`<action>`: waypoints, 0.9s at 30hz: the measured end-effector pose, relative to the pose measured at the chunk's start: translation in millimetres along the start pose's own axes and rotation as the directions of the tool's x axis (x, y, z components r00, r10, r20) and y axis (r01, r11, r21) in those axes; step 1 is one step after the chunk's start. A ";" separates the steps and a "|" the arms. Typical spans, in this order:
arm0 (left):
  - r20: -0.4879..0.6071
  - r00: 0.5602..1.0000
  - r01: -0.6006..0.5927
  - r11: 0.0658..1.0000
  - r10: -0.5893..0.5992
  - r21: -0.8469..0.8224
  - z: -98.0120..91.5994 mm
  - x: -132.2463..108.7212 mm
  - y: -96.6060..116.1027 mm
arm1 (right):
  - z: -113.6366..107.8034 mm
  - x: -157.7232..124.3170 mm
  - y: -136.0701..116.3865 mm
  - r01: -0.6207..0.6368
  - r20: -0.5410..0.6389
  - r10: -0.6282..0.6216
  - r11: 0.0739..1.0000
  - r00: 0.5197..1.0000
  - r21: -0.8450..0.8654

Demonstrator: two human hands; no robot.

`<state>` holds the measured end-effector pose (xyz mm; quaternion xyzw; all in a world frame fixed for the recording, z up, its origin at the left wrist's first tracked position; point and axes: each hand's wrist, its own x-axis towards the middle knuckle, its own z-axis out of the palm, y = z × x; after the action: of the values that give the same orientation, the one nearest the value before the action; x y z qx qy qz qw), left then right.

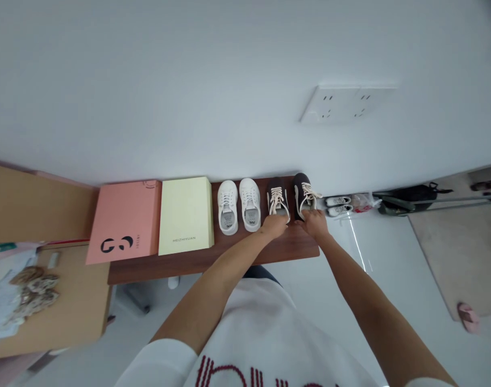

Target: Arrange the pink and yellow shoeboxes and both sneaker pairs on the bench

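1. Near: brown wooden tabletop (294,248), bare along its front edge.
2. Left hand (275,226): closed on heel of left dark sneaker (276,193), toe pointing far.
3. Right hand (315,222): closed on heel of right dark sneaker (301,185), at tabletop's right end.
4. Leftward: white sneakers (250,199), pale-yellow MEIZHIYUAN box (184,215), pink box (127,215).
5. Far right: wall sockets (342,105).

Homelike room: pink slipper (468,317), beige mat (459,258)
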<state>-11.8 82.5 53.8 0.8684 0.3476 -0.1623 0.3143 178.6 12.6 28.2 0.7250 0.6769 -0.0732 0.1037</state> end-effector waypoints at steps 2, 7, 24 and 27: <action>-0.015 1.000 -0.001 0.999 0.001 0.040 -4.2 5.0 2.2 | -0.4 1.8 -4.0 0.017 0.032 -0.016 1.000 0.999 -0.026; -0.004 1.000 0.018 0.998 -0.018 0.064 -9.8 13.4 6.4 | 0.2 7.7 -10.0 0.036 0.055 -0.033 0.997 0.998 -0.062; 0.023 0.999 0.027 0.999 -0.028 0.046 -8.0 27.9 10.0 | 12.8 17.4 -4.7 0.010 0.094 -0.013 1.000 0.995 0.028; 0.022 0.999 0.025 0.999 -0.026 0.039 -6.6 30.2 12.2 | 15.9 17.1 -5.7 0.009 0.111 -0.013 0.999 0.994 0.034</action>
<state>18.6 95.1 49.0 0.8679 0.3520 -0.1828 0.2990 174.6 25.6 8.3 0.7178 0.6727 -0.1252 0.1289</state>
